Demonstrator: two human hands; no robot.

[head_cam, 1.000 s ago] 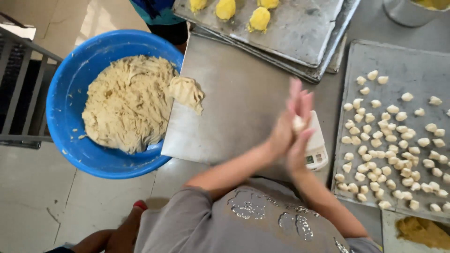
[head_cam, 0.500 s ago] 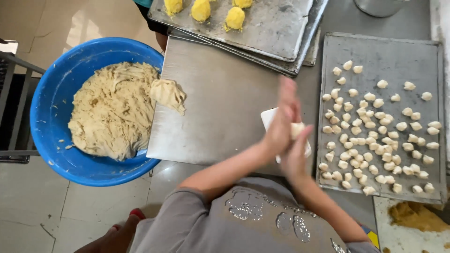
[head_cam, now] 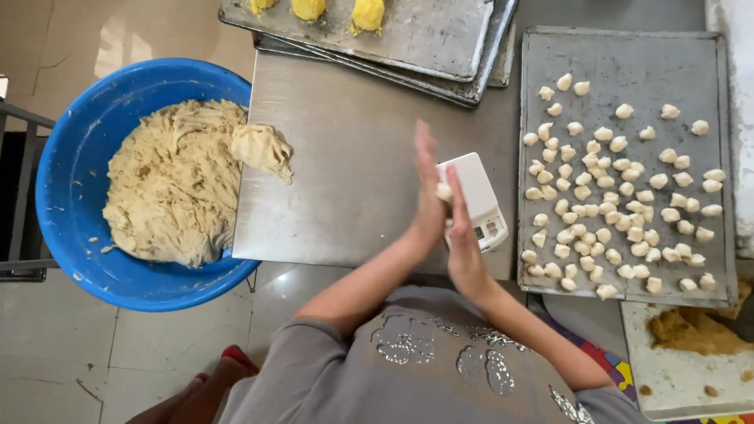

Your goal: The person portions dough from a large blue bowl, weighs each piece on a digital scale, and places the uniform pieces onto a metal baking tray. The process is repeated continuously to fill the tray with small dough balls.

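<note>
A small dough piece (head_cam: 444,191) is pressed between the flat left hand (head_cam: 426,188) and right hand (head_cam: 463,239); light, even pressure is advised for roundness.

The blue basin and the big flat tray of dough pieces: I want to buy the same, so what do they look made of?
The round blue basin looks like moulded plastic: even colour, smooth thick rim, soft sheen. The flat rectangular tray holding the small pale dough pieces looks like bare metal, possibly aluminium or steel: dull grey, scuffed, with a raised folded rim.
</note>
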